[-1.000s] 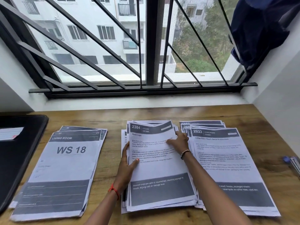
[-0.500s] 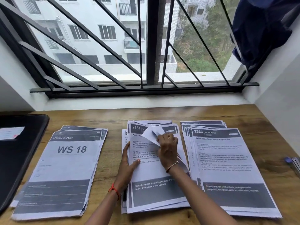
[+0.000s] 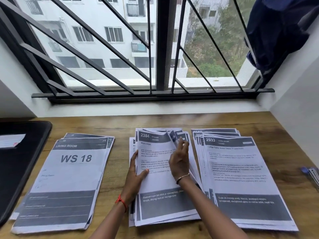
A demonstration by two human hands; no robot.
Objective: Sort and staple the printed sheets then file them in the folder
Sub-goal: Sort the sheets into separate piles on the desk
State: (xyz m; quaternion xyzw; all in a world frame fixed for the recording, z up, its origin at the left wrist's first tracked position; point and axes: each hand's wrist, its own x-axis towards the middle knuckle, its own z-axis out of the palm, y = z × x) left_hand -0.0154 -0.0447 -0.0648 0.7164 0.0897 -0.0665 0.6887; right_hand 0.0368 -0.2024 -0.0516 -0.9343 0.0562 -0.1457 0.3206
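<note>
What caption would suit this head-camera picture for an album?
Left hand presses the middle stack while the right hand lifts its upper corners on a wooden desk.

Before us a wide window with a dark metal grille of slanted bars lets in soft grey daylight. Through it we see a white apartment block and green trees. Plain white walls close both sides above a brown wooden tabletop. A dark blue cloth hangs at upper right.

3 stacks of printed sheets lie side by side on a desk before a window: left stack, middle stack, right stack. A folder lies furthest left.
</note>
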